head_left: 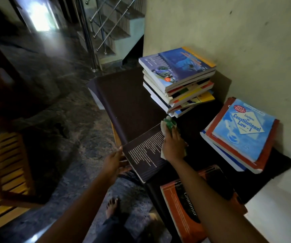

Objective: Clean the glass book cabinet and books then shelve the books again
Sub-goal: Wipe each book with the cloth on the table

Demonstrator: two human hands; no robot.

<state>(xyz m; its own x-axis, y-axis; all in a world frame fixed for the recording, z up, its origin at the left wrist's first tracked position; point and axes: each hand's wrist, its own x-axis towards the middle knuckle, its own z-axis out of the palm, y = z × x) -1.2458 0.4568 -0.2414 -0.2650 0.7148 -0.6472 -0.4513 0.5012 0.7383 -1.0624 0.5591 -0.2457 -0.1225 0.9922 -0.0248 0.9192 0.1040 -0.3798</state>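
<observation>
A dark brown book with white back-cover text lies at the front edge of a dark table. My left hand holds the book's left edge. On its right side my right hand presses a white and green cloth onto the cover. A tall stack of books stands behind, against the wall. A second stack topped by a blue "Constitutional Law" book lies to the right. An orange "Grammar" book lies under my right forearm.
A pale wall backs the table. A staircase with a steel railing rises at the back. A wooden slatted piece of furniture stands at the left on the dark stone floor. My bare foot shows below.
</observation>
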